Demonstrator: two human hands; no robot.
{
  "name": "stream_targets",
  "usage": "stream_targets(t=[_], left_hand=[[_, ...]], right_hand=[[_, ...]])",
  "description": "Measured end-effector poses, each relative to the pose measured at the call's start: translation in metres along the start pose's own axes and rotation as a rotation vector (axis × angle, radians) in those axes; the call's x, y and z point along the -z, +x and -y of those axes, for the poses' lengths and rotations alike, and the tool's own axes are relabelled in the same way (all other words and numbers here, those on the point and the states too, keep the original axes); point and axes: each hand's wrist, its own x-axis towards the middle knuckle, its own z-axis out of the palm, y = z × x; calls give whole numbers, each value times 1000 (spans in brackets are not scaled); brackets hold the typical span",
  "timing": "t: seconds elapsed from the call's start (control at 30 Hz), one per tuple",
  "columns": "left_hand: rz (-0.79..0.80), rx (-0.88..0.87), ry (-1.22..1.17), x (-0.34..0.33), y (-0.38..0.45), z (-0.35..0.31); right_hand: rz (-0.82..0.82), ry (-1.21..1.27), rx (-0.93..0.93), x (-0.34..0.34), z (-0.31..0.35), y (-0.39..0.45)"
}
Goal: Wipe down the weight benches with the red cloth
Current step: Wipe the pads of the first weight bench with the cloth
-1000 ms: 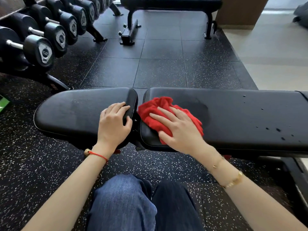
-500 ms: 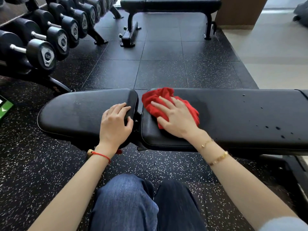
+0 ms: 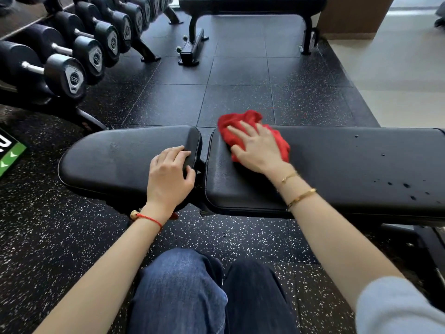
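Observation:
A black padded weight bench lies across the view in two parts: a short seat pad [image 3: 115, 160] at left and a long back pad [image 3: 349, 169] at right. My right hand [image 3: 255, 148] presses flat, fingers straight, on the crumpled red cloth [image 3: 243, 121] at the far left corner of the long pad. My left hand [image 3: 168, 174] rests on the right end of the seat pad, its fingers curled over the pad's edge at the gap. Small dark droplets [image 3: 407, 186] dot the long pad toward its right end.
A rack of black dumbbells [image 3: 69, 73] runs along the left. A second black bench [image 3: 250, 6] stands at the far side of the rubber floor [image 3: 240, 92]. My jeans-clad knees [image 3: 192, 290] are just below the bench. Pale flooring [image 3: 397, 80] begins at right.
My right hand has slid the red cloth from the near left part of the long pad away from me to its far edge. My left hand has stayed on the seat pad.

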Motion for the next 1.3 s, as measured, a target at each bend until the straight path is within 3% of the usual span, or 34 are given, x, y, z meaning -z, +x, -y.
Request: stream_targets(t=[0.17, 0.23, 0.33, 0.43, 0.63, 0.77, 0.93, 1.03, 1.2, 1.3], left_hand=[[-6, -7, -37, -1, -1, 4], [-7, -8, -37, -2, -2, 4], [-9, -8, -17, -1, -1, 2], [-8, -1, -7, -1, 0, 0], [-26, 8, -20, -2, -1, -1], [-19, 9, -41, -1, -1, 1], [-14, 2, -36, -2, -2, 2], [-10, 10, -25, -3, -1, -1], [-4, 3, -30, -1, -2, 0], [7, -7, -44, -1, -4, 2]], right_hand=[[-21, 53, 198, -6, 0, -53], [-47, 37, 137, -2, -31, -50], [-62, 6, -96, 8, -70, -27], [-42, 12, -212, 10, -61, -5], [-36, 50, 74, -6, 14, -51], [-55, 82, 119, -5, 9, -91], [-98, 36, -136, 7, -58, -106], [-123, 21, -263, 7, -48, -99], [-70, 49, 5, -11, 39, -100], [-58, 70, 69, -12, 42, -104]])
